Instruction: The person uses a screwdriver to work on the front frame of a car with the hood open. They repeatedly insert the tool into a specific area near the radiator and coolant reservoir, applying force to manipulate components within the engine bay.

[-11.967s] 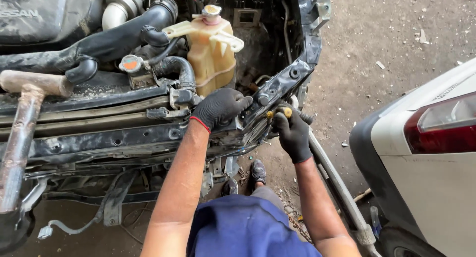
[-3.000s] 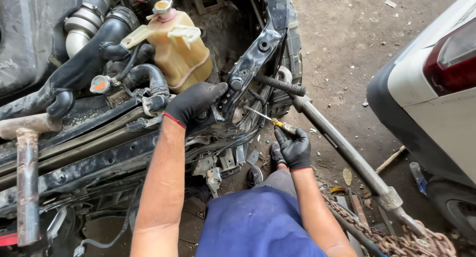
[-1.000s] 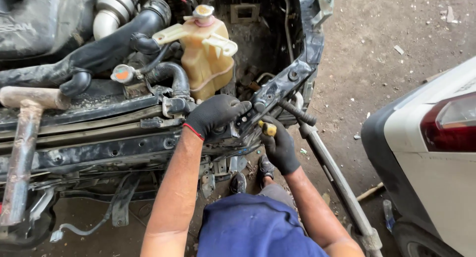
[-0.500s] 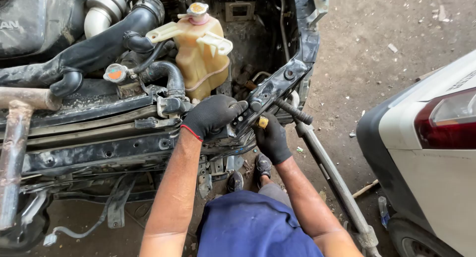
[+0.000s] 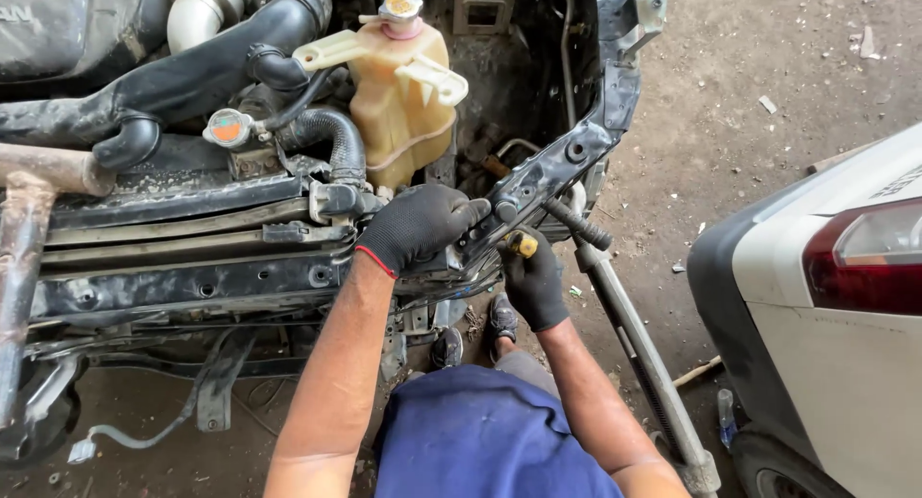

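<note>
My left hand (image 5: 418, 227), in a black glove with a red cuff, grips the top of the black front support frame (image 5: 562, 167) of a stripped car engine bay. Just to its right, my right hand (image 5: 533, 282), also gloved in black, is shut on a yellow-handled tool (image 5: 521, 242) pressed up against the underside of that frame. A grey metal bar (image 5: 634, 335) leans from the frame down to the ground beside my right arm.
A yellowed coolant tank (image 5: 403, 85) and black hoses (image 5: 173, 85) sit behind the frame. A rusty pipe (image 5: 24, 258) runs down the left edge. A white car's rear corner with red tail light (image 5: 864, 258) stands at right. Dirt ground lies between.
My right hand has moved up from below the frame and brought the yellow-handled tool against the frame. My left hand keeps its grip on the frame top.
</note>
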